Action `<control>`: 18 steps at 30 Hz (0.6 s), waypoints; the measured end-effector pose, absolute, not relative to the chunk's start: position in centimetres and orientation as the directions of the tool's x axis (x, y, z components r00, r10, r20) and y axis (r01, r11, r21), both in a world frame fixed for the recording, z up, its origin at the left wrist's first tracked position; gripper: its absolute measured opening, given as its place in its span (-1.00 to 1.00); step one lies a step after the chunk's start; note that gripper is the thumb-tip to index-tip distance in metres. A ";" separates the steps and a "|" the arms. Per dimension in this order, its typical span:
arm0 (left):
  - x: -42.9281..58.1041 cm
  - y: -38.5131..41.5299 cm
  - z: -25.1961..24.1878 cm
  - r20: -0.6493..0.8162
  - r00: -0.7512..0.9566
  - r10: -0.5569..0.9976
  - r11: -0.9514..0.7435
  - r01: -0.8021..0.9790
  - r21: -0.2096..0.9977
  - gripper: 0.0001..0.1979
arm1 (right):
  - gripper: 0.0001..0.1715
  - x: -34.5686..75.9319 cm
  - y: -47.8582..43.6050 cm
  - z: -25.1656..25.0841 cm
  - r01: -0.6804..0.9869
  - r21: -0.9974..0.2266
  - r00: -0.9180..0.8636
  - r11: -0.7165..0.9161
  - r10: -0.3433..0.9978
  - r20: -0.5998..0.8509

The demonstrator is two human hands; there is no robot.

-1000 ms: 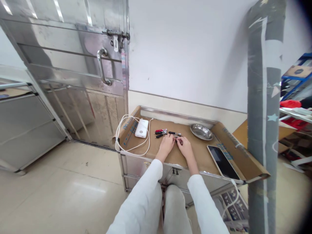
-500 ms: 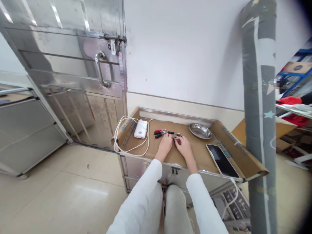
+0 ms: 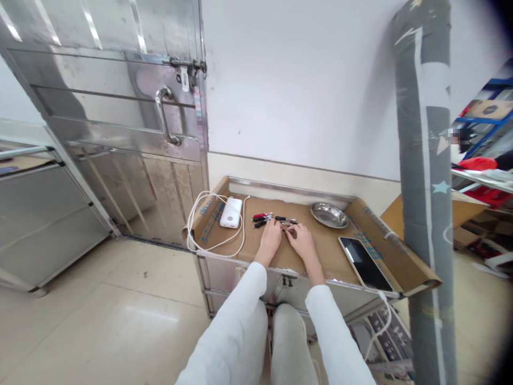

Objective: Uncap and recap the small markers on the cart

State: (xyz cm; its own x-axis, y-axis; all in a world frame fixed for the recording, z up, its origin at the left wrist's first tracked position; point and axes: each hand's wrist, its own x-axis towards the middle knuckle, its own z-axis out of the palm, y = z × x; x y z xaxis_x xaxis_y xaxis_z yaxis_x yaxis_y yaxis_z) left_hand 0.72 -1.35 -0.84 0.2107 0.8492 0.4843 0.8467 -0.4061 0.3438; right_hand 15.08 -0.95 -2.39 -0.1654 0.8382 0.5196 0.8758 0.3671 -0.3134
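My left hand [image 3: 271,237] and my right hand [image 3: 301,239] are close together over the brown cardboard top of a small cart [image 3: 256,206]. The fingers of both are closed around something small between them, too small to make out. Beyond my left hand lie several pens, a red pen [image 3: 262,215] and black ones [image 3: 260,223] beside it. Another black pen [image 3: 284,218] lies just past my fingertips. A round metal dish [image 3: 329,215] sits behind and to the right of my right hand.
A white power bank [image 3: 231,212] with a looped white cable lies at the left of the cart top. A phone [image 3: 366,264] is at the right edge. A grey wrapped column [image 3: 425,160] stands at the right, a metal door [image 3: 120,117] at the back left.
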 end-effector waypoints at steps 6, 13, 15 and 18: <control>0.7 -1.0 -1.2 0.495 0.248 0.833 -0.442 0.836 0.324 -0.83 | -0.82 15.2 -0.8 -2.5 0.867 -0.333 -0.162 0.371 0.841 0.517; 0.7 -1.0 -1.2 0.500 0.270 0.823 -0.468 0.821 0.327 -0.87 | -0.84 15.2 -0.6 -2.6 0.824 -0.385 -0.171 0.415 0.831 0.529; 0.7 -0.9 -1.2 0.499 0.277 0.821 -0.471 0.823 0.319 -0.88 | -0.84 15.2 -0.6 -2.6 0.813 -0.400 -0.170 0.423 0.830 0.532; 0.7 -0.9 -1.3 0.500 0.286 0.818 -0.475 0.825 0.306 -0.88 | -0.85 15.2 -0.6 -2.6 0.794 -0.427 -0.167 0.433 0.831 0.531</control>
State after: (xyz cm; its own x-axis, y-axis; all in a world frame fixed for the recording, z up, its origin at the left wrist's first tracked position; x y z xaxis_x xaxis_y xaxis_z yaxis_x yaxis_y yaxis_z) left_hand 0.66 -0.89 -1.28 0.2861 0.8176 0.4996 0.8250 -0.4754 0.3056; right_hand 15.20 -0.61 -2.55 -0.1672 0.8306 0.5312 0.7942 0.4328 -0.4266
